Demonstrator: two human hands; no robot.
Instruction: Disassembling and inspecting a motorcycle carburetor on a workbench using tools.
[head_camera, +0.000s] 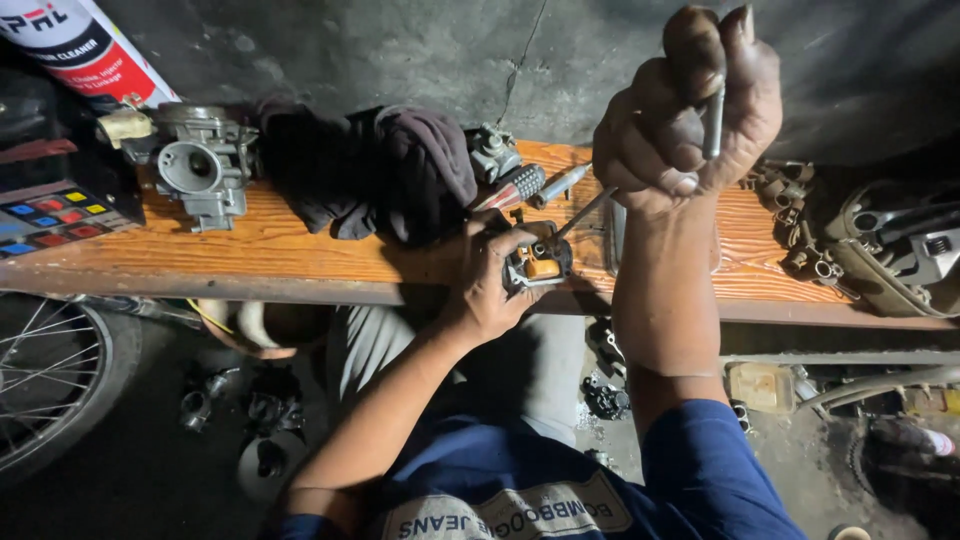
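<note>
Carburetor body (535, 262) sits clamped in my left hand (482, 285) at the near edge of the wooden bench (290, 245), fingers wrapped tight round it, while my right hand (690, 110) is fisted on a long screwdriver (640, 160) whose tip meets the part from two o'clock. I judge the tip should stay square and the part braced against the plank. Room is tight: dark rag (370, 170) at eleven o'clock, metal parts (800, 225) at three.

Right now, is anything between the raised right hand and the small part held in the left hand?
Nothing loose blocks it. The right hand grips a thin metal tool above the bench; the left hand holds the small part at the bench edge. A screwdriver lies behind, clear of that path.
</note>
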